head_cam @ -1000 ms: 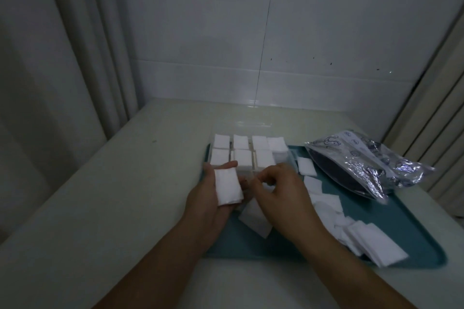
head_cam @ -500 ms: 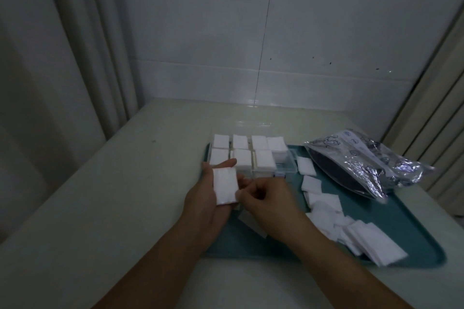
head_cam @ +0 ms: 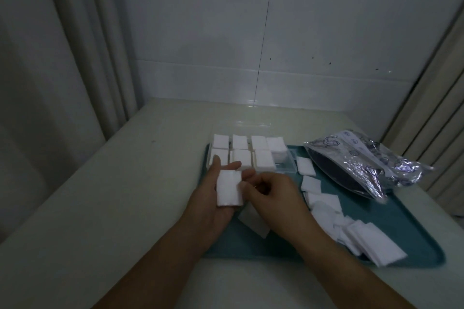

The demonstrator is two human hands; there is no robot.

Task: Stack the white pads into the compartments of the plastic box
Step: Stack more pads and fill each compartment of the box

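Observation:
My left hand (head_cam: 204,212) lies palm up over the tray's left edge and holds a small stack of white pads (head_cam: 229,188) on its fingers, with the thumb at the stack's top edge. My right hand (head_cam: 278,198) has its fingers curled, and its fingertips pinch the stack's right edge. Just behind the hands stands the clear plastic box (head_cam: 286,167). Most of its compartments are filled with white pads (head_cam: 242,142); the front right one looks empty. One loose pad (head_cam: 253,224) lies on the tray beneath my hands.
A teal tray (head_cam: 401,228) carries the box, several loose pads (head_cam: 326,208) along its right side and a crinkled foil bag (head_cam: 364,165) at the back right. The tray sits on a pale table against a tiled wall, with curtains on both sides.
My right hand has moved left, away from the box's front, and closed in on the right edge of the stack in my left hand. My left hand stayed almost still.

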